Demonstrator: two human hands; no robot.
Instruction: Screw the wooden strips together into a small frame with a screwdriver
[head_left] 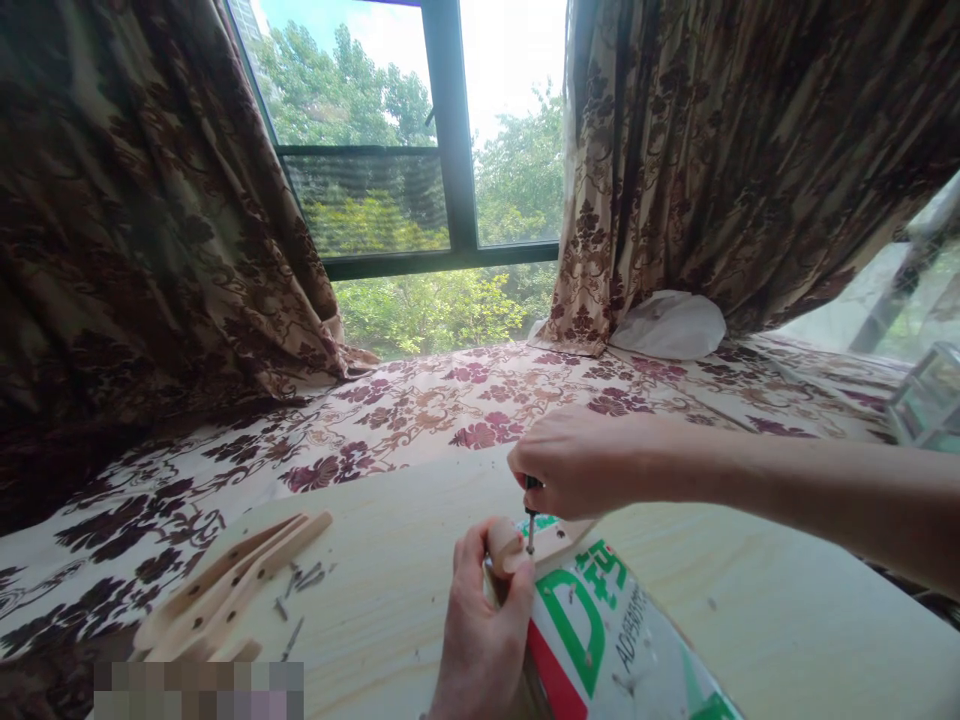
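Note:
My right hand (562, 465) is closed round the dark handle of a screwdriver (532, 530), which points almost straight down. Its tip meets a pale wooden piece (568, 540) with a dark hole in it; any screw under the tip is too small to make out. My left hand (484, 615) grips a rounded wooden part (504, 546) between thumb and fingers, close beside the screwdriver tip. Whether the two wooden parts are joined cannot be seen. Beneath them lies a white carton (600, 610) with green and red print.
On the pale wooden tabletop (360, 560), several shaped wooden pieces (247, 570) with holes lie at the left, with loose screws (304, 578) beside them. Behind are a floral-covered ledge (420, 400), curtains and a window. A white bag (671, 325) rests by the right curtain.

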